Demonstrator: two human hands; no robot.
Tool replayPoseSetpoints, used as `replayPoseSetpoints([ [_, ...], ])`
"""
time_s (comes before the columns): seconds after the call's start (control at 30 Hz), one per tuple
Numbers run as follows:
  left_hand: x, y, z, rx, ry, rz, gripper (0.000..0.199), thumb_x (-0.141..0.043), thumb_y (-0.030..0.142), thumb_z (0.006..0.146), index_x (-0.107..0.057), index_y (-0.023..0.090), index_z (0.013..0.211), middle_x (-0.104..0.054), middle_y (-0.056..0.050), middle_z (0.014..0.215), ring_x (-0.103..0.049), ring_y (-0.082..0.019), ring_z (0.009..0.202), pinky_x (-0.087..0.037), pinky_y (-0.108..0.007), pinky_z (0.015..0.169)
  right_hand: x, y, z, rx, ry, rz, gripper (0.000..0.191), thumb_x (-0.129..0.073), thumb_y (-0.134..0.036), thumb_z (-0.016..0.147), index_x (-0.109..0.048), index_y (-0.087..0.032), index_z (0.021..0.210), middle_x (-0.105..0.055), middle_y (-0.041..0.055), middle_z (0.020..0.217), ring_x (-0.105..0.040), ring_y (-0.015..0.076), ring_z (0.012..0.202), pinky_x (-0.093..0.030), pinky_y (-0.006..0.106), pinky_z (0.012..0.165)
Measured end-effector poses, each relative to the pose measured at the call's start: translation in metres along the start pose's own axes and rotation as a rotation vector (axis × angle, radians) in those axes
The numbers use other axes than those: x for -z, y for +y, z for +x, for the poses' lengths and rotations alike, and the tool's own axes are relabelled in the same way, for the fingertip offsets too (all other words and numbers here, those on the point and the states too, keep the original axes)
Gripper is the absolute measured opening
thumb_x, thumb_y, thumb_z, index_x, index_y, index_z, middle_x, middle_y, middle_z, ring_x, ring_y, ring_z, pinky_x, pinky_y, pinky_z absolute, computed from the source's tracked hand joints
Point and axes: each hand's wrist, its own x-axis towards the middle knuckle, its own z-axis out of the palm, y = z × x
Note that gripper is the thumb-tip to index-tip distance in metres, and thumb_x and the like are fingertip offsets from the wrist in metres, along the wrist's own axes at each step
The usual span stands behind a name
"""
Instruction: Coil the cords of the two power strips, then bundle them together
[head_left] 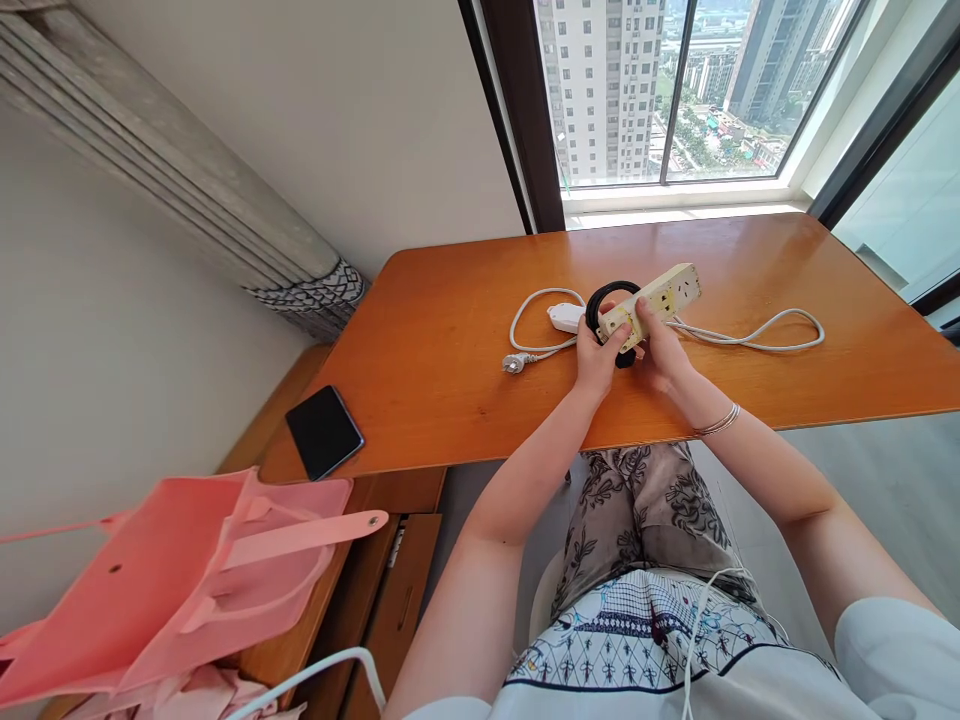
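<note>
Between my two hands is a cream power strip [673,289], tilted up to the right above the wooden table. My left hand [598,352] is closed around its near end and around a coiled black cable [598,300]. On the strip's lower side, my right hand [661,350] grips it with the thumb on top. Beside my left hand lies a white adapter-like block [565,317]. A white cord [517,322] loops to the left and ends in a clear-looking plug [516,363]. Another white cord loop [795,346] stretches to the right.
A black tablet or phone [324,432] lies at the left end of the wooden table [450,380]. A pink bag [172,580] sits at the lower left, above wooden drawers [401,580]. Beyond the table is a window [675,100]; a grey curtain [225,200] hangs left.
</note>
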Motion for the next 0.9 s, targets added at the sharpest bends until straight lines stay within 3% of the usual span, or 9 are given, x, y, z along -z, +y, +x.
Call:
replayPoseSetpoints([
  [0.17, 0.005, 0.003, 0.002, -0.076, 0.013, 0.022, 0.064, -0.089, 0.058, 0.056, -0.061, 0.024, 0.103, -0.067, -0.004, 0.107, -0.067, -0.022, 0.103, -0.055, -0.031, 0.086, -0.01, -0.011, -0.014, -0.15, -0.047, 0.018, 0.059, -0.076, -0.072, 0.07, -0.067, -0.029, 0.109, -0.076, 0.0027, 0.112, -0.066, 0.0264, 0.111, -0.057, 0.036, 0.075],
  [0.3, 0.003, 0.004, 0.002, -0.089, 0.012, 0.005, 0.057, -0.077, 0.065, 0.066, -0.062, 0.023, 0.1, -0.068, -0.005, 0.103, -0.068, -0.022, 0.096, -0.056, -0.031, 0.082, -0.009, -0.014, -0.015, -0.205, -0.056, 0.041, 0.064, -0.074, -0.077, 0.069, -0.068, -0.026, 0.107, -0.076, 0.0051, 0.097, -0.07, 0.0261, 0.097, -0.058, 0.037, 0.07],
  [0.43, 0.003, 0.003, 0.002, -0.093, -0.023, 0.0, 0.047, -0.068, 0.061, 0.074, -0.059, 0.023, 0.1, -0.067, -0.004, 0.102, -0.067, -0.021, 0.097, -0.056, -0.032, 0.086, -0.007, -0.01, -0.015, -0.157, -0.11, 0.06, 0.064, -0.068, -0.079, 0.073, -0.069, -0.025, 0.108, -0.075, 0.004, 0.095, -0.069, 0.0232, 0.094, -0.055, 0.031, 0.064],
  [0.57, 0.007, -0.001, 0.005, -0.071, -0.084, 0.118, 0.038, -0.069, 0.052, 0.079, -0.057, 0.024, 0.101, -0.064, -0.003, 0.1, -0.064, -0.021, 0.105, -0.052, -0.032, 0.095, -0.001, -0.011, -0.007, -0.03, -0.101, 0.078, 0.054, -0.074, -0.07, 0.074, -0.069, -0.024, 0.101, -0.076, 0.0038, 0.098, -0.069, 0.023, 0.1, -0.059, 0.033, 0.073],
  [0.67, 0.009, -0.005, 0.007, -0.036, -0.137, 0.191, 0.036, -0.073, 0.044, 0.078, -0.056, 0.023, 0.103, -0.065, -0.004, 0.107, -0.062, -0.022, 0.111, -0.049, -0.035, 0.101, 0.016, -0.022, 0.01, 0.054, -0.046, 0.042, 0.045, -0.081, -0.058, 0.074, -0.065, -0.025, 0.102, -0.075, 0.0027, 0.098, -0.07, 0.0234, 0.1, -0.061, 0.039, 0.084],
  [0.73, 0.008, -0.008, 0.007, 0.02, -0.155, 0.234, 0.038, -0.074, 0.038, 0.078, -0.056, 0.023, 0.108, -0.065, -0.007, 0.117, -0.063, -0.022, 0.114, -0.048, -0.037, 0.103, 0.034, -0.036, 0.026, 0.035, -0.023, -0.043, 0.041, -0.082, -0.051, 0.076, -0.065, -0.025, 0.103, -0.074, 0.0024, 0.094, -0.071, 0.0239, 0.095, -0.061, 0.043, 0.086],
  [0.9, 0.005, -0.01, 0.004, 0.104, -0.147, 0.378, 0.039, -0.075, 0.024, 0.076, -0.057, 0.021, 0.111, -0.064, -0.01, 0.125, -0.067, -0.02, 0.104, -0.052, -0.039, 0.1, 0.085, -0.093, 0.072, 0.076, 0.128, -0.258, 0.019, -0.072, -0.033, 0.089, -0.067, -0.019, 0.101, -0.071, 0.0039, 0.084, -0.069, 0.0204, 0.079, -0.059, 0.046, 0.083],
])
